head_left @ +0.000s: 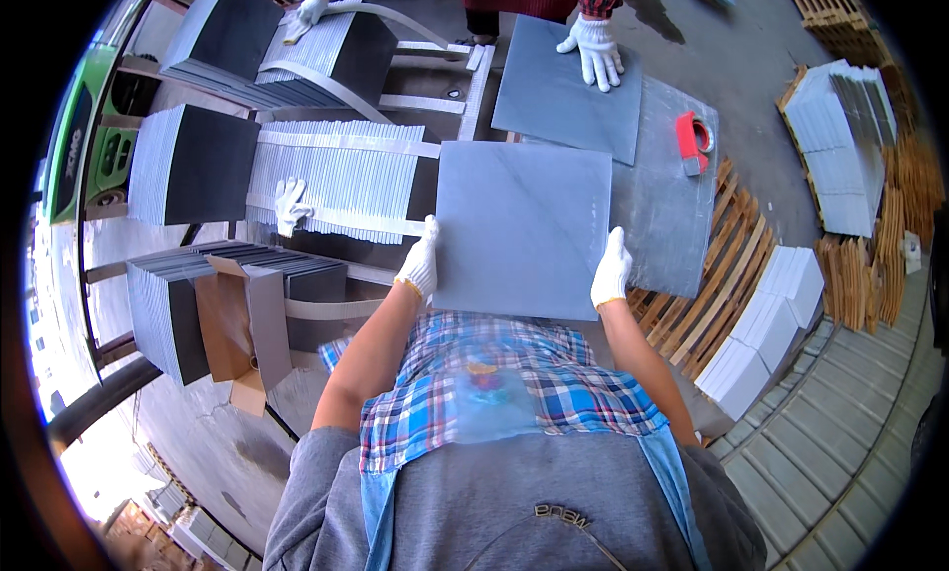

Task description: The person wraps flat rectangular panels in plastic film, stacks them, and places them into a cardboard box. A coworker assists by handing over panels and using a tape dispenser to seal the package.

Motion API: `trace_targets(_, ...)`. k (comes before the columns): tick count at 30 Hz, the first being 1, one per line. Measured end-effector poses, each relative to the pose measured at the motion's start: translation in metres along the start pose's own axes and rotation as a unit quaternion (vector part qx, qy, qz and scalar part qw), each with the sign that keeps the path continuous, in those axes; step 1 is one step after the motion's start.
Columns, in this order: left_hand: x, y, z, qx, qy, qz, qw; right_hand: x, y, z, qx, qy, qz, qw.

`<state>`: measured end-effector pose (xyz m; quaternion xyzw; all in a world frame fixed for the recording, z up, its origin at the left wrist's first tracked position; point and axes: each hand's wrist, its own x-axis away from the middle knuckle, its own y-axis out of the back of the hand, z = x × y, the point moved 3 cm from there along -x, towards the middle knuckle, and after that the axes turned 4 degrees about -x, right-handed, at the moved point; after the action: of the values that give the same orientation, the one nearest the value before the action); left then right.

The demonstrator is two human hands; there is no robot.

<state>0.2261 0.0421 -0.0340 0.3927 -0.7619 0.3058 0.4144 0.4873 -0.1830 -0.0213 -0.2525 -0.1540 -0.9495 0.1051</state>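
Note:
Between my hands I hold a square blue-grey stone tile (524, 230) in front of my apron, its broad face turned up. My left hand (420, 260), in a white glove, grips the left edge of the tile, with the fingers partly hidden. On the opposite edge is my right hand (612, 269), also gloved and closed on the tile. Just beyond lies another grey tile (563, 96), with a co-worker's gloved hand (596, 55) flat on it. The co-worker's other gloved hand (306, 17) rests at a tile stack on the far left.
Upright tile stacks (336, 175) with pale straps stand at left; a loose white glove (292, 207) lies on one. An opened cardboard box (242, 329) is nearer. A red tape dispenser (694, 142) sits on a grey board (677, 225). Wooden pallets (712, 274) and white bundles (761, 329) are at right.

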Motion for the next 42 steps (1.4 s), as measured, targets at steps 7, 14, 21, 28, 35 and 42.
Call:
trace_targets(7, -0.001, 0.015, 0.021, 0.091, -0.077, -0.054, 0.991, 0.003, -0.020, 0.007, -0.105, -0.012, 0.061, 0.993)
trace_targets(14, 0.004, 0.018, 0.044, 0.034, -0.044, -0.088, 0.995, 0.008, -0.007, -0.015, -0.132, -0.052, 0.106, 0.984)
trace_targets(21, 0.021, 0.000, 0.055, 0.080, -0.040, -0.119, 0.989, 0.007, 0.011, -0.026, -0.087, -0.048, 0.092, 0.991)
trace_targets(28, -0.007, -0.025, 0.067, 0.050, -0.034, -0.128, 0.990, -0.015, 0.036, -0.031, -0.020, -0.024, 0.089, 0.996)
trace_targets(35, -0.015, -0.049, 0.054, -0.007, -0.054, -0.113, 0.992, -0.055, 0.062, -0.038, 0.073, -0.025, 0.158, 0.984)
trace_targets(42, -0.030, -0.067, 0.056, -0.024, -0.068, -0.108, 0.992, -0.088, 0.072, -0.021, 0.200, -0.070, 0.170, 0.962)
